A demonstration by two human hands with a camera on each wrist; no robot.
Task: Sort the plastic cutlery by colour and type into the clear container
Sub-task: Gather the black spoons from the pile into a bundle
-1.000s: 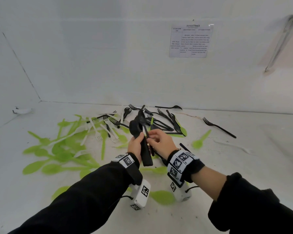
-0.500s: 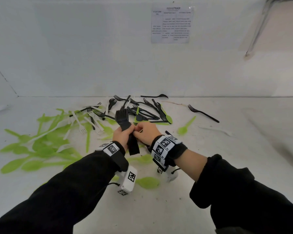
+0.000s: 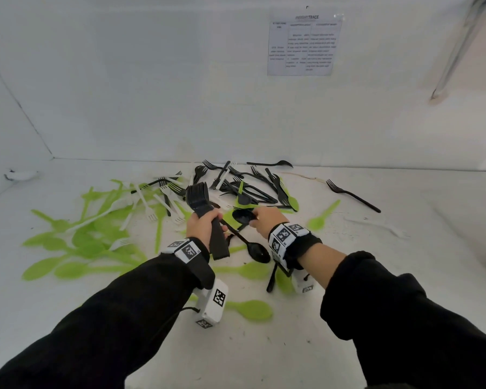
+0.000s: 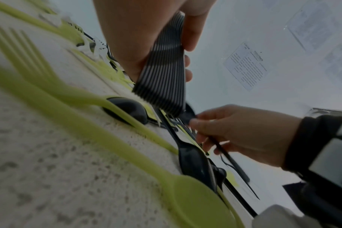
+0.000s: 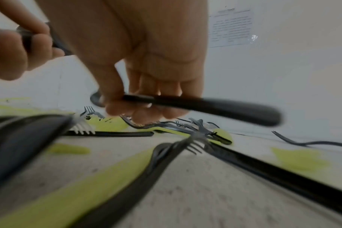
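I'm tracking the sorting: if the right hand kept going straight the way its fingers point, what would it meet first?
Probably the tangle of black forks just beyond the right hand, which already pinches a black utensil; depth is uncertain.

The bundle of forks (image 3: 198,196) is black, its stacked handles (image 4: 162,74) showing fine grey-and-black stripes. Scattered spoons (image 3: 247,310) are lime green, a few forks (image 3: 149,209) white, others (image 3: 351,195) black. The desk (image 3: 376,276) is speckled white. Wristbands (image 3: 285,237) carry black-and-white square markers; sleeves (image 3: 124,318) are black.
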